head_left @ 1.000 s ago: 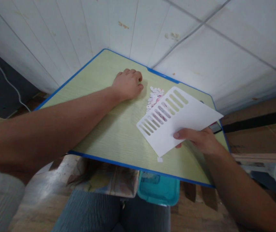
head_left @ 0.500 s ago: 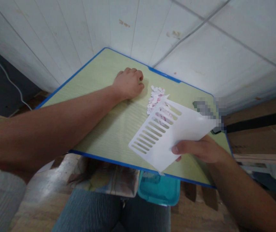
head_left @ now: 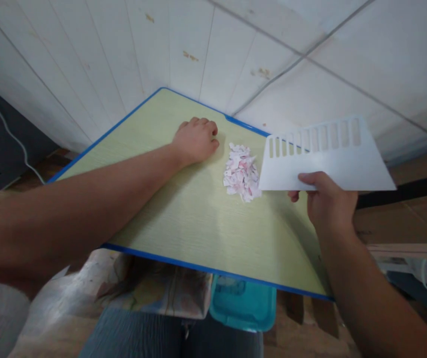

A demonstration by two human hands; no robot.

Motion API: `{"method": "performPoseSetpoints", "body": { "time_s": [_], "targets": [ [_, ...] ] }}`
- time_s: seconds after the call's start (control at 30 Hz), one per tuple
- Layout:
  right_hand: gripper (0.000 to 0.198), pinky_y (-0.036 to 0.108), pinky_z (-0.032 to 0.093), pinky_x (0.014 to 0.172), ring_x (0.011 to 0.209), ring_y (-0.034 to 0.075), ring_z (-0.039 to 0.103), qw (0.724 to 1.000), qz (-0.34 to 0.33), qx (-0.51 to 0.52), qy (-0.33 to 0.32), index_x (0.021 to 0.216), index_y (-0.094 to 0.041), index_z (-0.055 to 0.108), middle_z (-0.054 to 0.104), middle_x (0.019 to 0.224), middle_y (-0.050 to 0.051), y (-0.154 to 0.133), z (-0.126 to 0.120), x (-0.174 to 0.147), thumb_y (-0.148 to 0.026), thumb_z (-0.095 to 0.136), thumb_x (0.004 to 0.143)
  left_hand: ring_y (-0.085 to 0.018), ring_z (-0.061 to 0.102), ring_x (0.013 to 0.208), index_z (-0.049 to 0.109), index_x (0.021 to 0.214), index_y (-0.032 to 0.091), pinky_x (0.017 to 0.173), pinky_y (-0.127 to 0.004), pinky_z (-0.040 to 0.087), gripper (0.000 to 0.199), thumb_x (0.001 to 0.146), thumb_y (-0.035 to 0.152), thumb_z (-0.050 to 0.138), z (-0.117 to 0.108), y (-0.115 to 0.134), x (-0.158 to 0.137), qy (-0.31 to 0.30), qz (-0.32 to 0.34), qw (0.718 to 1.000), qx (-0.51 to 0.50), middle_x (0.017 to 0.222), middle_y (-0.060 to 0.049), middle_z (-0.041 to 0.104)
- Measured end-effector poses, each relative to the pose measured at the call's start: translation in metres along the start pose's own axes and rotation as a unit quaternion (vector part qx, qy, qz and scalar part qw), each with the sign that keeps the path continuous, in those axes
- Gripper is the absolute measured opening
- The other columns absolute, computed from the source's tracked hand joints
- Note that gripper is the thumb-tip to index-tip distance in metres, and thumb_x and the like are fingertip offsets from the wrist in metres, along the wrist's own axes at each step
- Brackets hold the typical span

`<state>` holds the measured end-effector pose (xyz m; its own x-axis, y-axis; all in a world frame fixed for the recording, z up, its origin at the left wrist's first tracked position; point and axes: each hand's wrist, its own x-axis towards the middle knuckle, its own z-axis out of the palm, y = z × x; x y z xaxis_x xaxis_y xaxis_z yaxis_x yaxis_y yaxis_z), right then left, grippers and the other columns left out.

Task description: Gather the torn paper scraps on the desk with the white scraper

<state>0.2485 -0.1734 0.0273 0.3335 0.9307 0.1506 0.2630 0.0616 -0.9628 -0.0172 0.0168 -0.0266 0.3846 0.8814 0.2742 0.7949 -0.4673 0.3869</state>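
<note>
The right hand [head_left: 331, 201] pinches a card [head_left: 348, 174] by 1 edge, likely keeping its slots clear, near scraps [head_left: 241, 174]; the left hand [head_left: 195, 141] curls loosely on the table [head_left: 183, 219], palm hidden, perhaps bracing.

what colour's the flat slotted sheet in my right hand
The flat slotted sheet is plain white; head view.

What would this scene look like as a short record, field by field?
Left hand: resting on the tabletop, fingers curled
Right hand: gripping a white slotted sheet, raised, slots along its far edge
Between the hands: a heap of white-and-pink paper scraps
Tabletop: pale yellow-green, blue edging
Below near edge: teal plastic container
Behind: white-panelled wall with a grey cable
</note>
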Motion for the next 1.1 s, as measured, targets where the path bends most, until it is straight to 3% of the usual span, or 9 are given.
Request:
{"method": "performPoseSetpoints", "body": {
  "time_s": [0.07,0.13,0.33,0.47,0.6,0.87,1.1],
  "targets": [
    [0.014,0.035,0.051,0.039,0.046,0.020,0.058,0.995,-0.040,0.015,0.087,0.070,-0.026,0.068,0.065,0.059,-0.001,0.001,-0.002,0.009,-0.025,0.082,0.070,-0.038,0.058,0.148,0.078,0.142,0.026,0.130,-0.056,0.044,0.043,0.102,0.031,0.061,0.003,-0.003,0.001,0.006,0.004,1.000,0.000,0.151,-0.011,0.074],
    [0.015,0.033,0.048,0.035,0.044,0.018,0.056,0.991,-0.041,0.017,0.125,0.070,-0.025,0.067,0.065,0.061,-0.002,0.003,-0.005,0.017,-0.022,0.081,0.065,-0.038,0.059,0.147,0.078,0.142,0.027,0.130,-0.057,0.045,0.044,0.102,0.030,0.061,0.003,-0.002,0.001,0.006,0.003,1.000,-0.001,0.151,-0.011,0.074],
    [0.018,0.029,0.041,0.028,0.035,0.016,0.050,0.989,0.077,-0.016,0.126,0.060,-0.023,0.061,0.057,0.049,0.000,0.012,-0.017,0.034,-0.022,0.078,0.053,-0.041,0.058,0.149,0.080,0.142,0.023,0.127,-0.059,0.046,0.045,0.102,0.029,0.061,-0.006,0.006,-0.005,-0.005,-0.001,1.000,0.002,0.154,-0.014,0.074],
    [0.019,0.028,0.037,0.027,0.034,0.016,0.049,0.989,0.118,-0.024,0.087,0.061,-0.022,0.061,0.057,0.047,0.002,0.010,-0.003,0.030,-0.023,0.077,0.051,-0.039,0.060,0.149,0.079,0.139,0.021,0.126,-0.056,0.047,0.041,0.104,0.027,0.059,-0.006,0.006,-0.006,-0.003,0.005,1.000,0.007,0.155,-0.016,0.074],
    [0.021,0.029,0.042,0.030,0.038,0.017,0.054,0.994,0.102,0.013,0.032,0.069,-0.020,0.066,0.064,0.056,0.002,0.001,0.016,0.016,-0.025,0.080,0.054,-0.038,0.061,0.149,0.079,0.138,0.021,0.126,-0.056,0.048,0.039,0.105,0.026,0.059,-0.005,0.004,-0.005,-0.004,0.007,1.000,0.006,0.155,-0.017,0.074],
    [0.024,0.030,0.047,0.034,0.042,0.017,0.057,0.996,0.073,0.034,0.038,0.073,-0.021,0.067,0.067,0.060,0.002,-0.015,0.050,-0.001,-0.030,0.081,0.055,-0.038,0.061,0.150,0.078,0.140,0.023,0.126,-0.056,0.047,0.043,0.104,0.026,0.055,-0.006,0.005,-0.004,-0.013,0.004,1.000,-0.002,0.156,-0.017,0.073],
    [0.030,0.032,0.055,0.046,0.051,0.019,0.064,0.980,0.012,0.068,0.184,0.089,-0.023,0.069,0.072,0.069,-0.002,0.008,0.052,-0.049,-0.038,0.082,0.066,-0.038,0.062,0.148,0.078,0.141,0.021,0.124,-0.056,0.048,0.045,0.103,0.024,0.054,-0.005,0.003,0.001,-0.013,0.005,1.000,-0.015,0.154,-0.019,0.074]
  ]
}}
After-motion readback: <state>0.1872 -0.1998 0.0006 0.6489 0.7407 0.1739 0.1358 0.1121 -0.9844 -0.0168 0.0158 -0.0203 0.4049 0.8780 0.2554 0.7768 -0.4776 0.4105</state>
